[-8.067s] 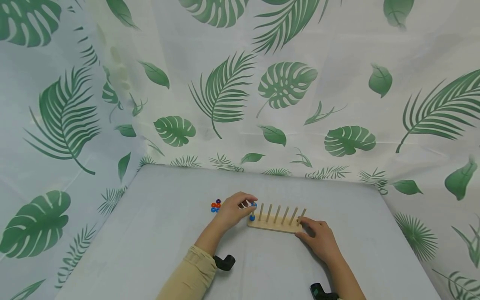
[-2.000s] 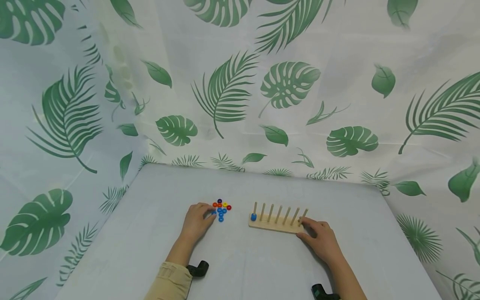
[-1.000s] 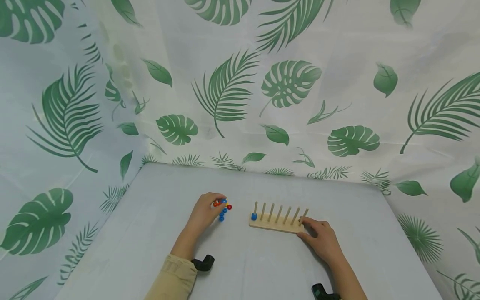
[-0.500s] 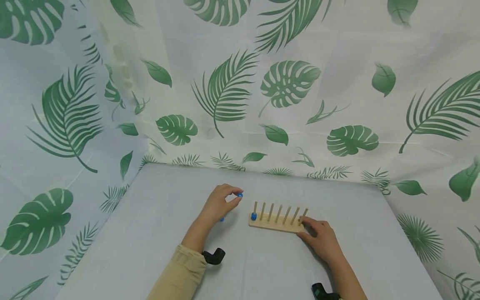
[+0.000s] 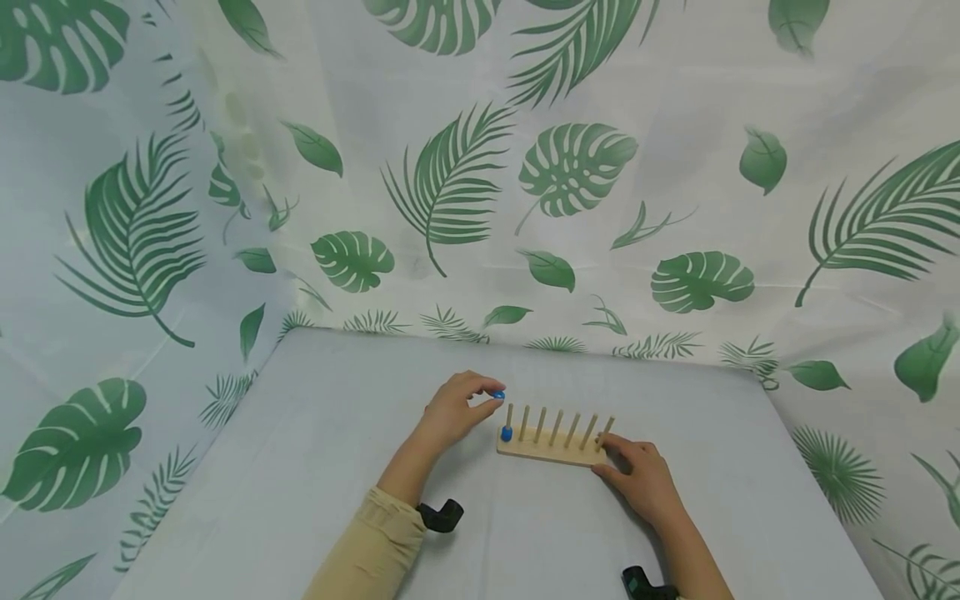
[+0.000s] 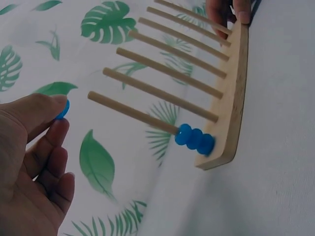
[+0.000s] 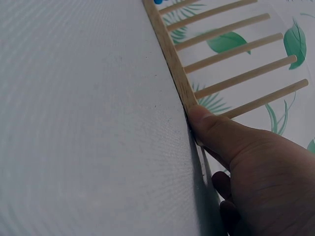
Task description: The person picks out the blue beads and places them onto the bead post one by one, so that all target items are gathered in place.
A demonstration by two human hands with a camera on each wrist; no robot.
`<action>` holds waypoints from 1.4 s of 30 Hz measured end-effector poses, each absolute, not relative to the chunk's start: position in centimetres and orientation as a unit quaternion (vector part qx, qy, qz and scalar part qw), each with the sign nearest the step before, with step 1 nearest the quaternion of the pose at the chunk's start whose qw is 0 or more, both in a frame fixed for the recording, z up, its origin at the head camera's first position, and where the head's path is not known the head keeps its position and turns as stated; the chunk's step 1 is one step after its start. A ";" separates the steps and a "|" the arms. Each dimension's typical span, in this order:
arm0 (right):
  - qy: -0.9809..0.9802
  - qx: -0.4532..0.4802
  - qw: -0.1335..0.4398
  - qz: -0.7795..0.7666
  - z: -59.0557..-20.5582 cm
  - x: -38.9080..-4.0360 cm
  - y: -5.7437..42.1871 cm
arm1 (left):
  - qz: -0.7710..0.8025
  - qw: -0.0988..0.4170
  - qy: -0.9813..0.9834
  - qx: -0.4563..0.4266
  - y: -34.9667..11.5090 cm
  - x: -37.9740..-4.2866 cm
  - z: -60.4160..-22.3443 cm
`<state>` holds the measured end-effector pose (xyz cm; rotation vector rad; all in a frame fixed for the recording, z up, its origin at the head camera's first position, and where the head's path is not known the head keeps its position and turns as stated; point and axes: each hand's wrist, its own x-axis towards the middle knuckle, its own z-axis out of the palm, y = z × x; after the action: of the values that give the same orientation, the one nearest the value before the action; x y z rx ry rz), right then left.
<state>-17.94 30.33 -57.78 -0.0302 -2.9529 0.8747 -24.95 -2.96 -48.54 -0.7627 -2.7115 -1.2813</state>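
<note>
My left hand pinches a small blue bead between thumb and index finger, just up and left of the leftmost peg's tip. In the left wrist view the thumb covers most of this held bead. The wooden peg board lies on the table with a row of several upright pegs. Three blue beads sit stacked at the foot of its end peg; the other pegs carry none. At the board's right end, my right hand grips the base, thumb on the near edge and fingers behind.
A white-covered table bears the board, with a leaf-printed curtain rising behind and at both sides. The loose beads seen earlier are hidden behind the left hand. Black wrist devices sit on both arms.
From the loose beads on the left, my left hand has picked up a blue bead and carried it right to the leftmost peg. My right hand stays at the board's end.
</note>
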 end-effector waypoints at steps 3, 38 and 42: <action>-0.958 -0.011 0.030 0.285 -57.7 -17.9 30.3 | -0.415 0.020 -0.875 -0.250 -2.6 -25.0 -48.8; -0.960 -0.007 0.040 0.276 -57.7 -17.9 30.2 | -0.409 -0.041 -0.882 -0.229 -1.4 -25.1 -51.4; -0.960 -0.013 0.035 0.277 -57.7 -17.9 30.2 | -0.421 -0.055 -0.877 -0.225 -1.5 -24.9 -52.0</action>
<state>-17.89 30.20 -57.72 -0.0392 -2.9506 0.8506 -24.94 -1.50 -51.96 -0.7322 -2.8560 -1.3703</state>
